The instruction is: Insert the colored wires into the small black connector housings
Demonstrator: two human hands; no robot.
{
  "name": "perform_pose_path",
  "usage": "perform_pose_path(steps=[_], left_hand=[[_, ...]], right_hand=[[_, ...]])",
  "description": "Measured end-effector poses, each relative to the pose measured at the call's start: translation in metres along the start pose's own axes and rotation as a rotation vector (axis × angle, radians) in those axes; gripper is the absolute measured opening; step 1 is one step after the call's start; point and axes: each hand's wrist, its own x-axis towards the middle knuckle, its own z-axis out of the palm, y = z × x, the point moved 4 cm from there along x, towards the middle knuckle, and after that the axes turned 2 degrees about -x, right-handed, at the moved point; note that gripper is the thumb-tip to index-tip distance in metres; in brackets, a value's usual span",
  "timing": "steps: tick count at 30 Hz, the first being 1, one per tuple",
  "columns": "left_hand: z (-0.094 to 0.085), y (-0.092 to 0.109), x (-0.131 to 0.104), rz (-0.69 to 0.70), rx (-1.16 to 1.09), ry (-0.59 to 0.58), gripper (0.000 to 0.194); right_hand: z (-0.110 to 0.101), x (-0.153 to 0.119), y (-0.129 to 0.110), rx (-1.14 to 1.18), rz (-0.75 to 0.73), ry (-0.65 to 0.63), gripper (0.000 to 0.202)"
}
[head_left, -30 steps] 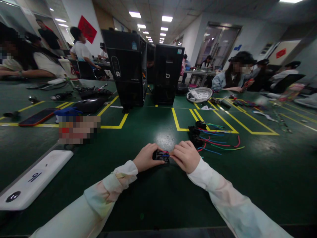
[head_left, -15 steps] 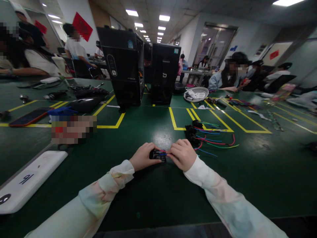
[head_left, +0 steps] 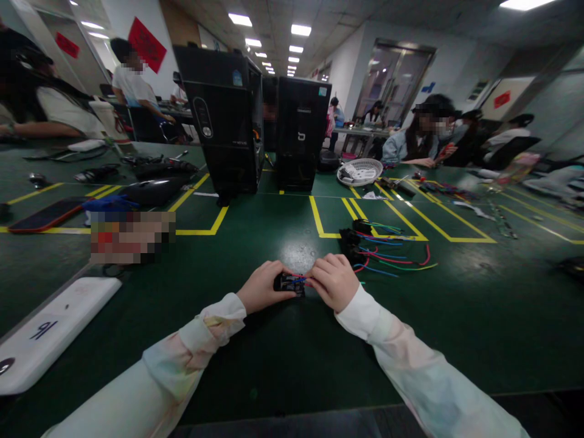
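Note:
My left hand [head_left: 261,287] is closed around a small black plastic part [head_left: 285,283] with an open, compartmented face, held just over the green table [head_left: 255,359]. Red and blue wires [head_left: 298,280] run across that face toward the right. At the part's right edge, my right hand [head_left: 334,281] pinches the wires between thumb and fingertips, its other fingers curled. The wire tips under the right fingers are hidden. Beyond the right hand lies a cluster of similar black parts [head_left: 350,244] with red, blue and green wires [head_left: 401,258] trailing to the right.
Two black computer towers [head_left: 223,121] stand at the back. A white basket [head_left: 359,173] is to their right. On the left lie a white case [head_left: 59,331], a phone [head_left: 48,215] and a blue item [head_left: 109,202]. Co-workers sit around, one at far right [head_left: 401,149].
The view has shifted slightly, so the scene sits a little to the left. Both hands keep nearly the same grip on the black part and its wires.

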Motion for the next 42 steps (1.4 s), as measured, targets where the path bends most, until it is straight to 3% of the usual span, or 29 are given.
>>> perform_pose_path(steps=[4, 11, 15, 21, 30, 36, 42], left_hand=[[0.0, 0.0, 0.0, 0.007, 0.006, 0.003, 0.04], [0.0, 0.001, 0.0, 0.007, 0.023, -0.003, 0.04], [0.0, 0.001, 0.0, 0.002, 0.024, -0.009, 0.04], [0.0, 0.001, -0.001, 0.015, 0.024, -0.006, 0.04], [0.001, -0.001, -0.001, 0.007, 0.024, -0.013, 0.041], [0.0, 0.0, -0.001, -0.003, 0.049, 0.0, 0.043], [0.001, -0.001, 0.0, 0.002, 0.029, -0.004, 0.043]], right_hand=[[0.001, 0.0, -0.001, 0.096, -0.052, -0.018, 0.016], [-0.002, 0.001, -0.001, 0.064, 0.011, 0.042, 0.019], [-0.001, 0.0, 0.0, 0.148, -0.057, -0.02, 0.014], [-0.003, 0.002, 0.003, 0.071, 0.023, 0.009, 0.019], [-0.003, 0.001, 0.001, 0.111, -0.037, 0.008, 0.016], [-0.023, 0.003, 0.002, 0.119, 0.035, 0.18, 0.019], [-0.021, 0.0, 0.01, 0.127, 0.025, 0.147, 0.018]])
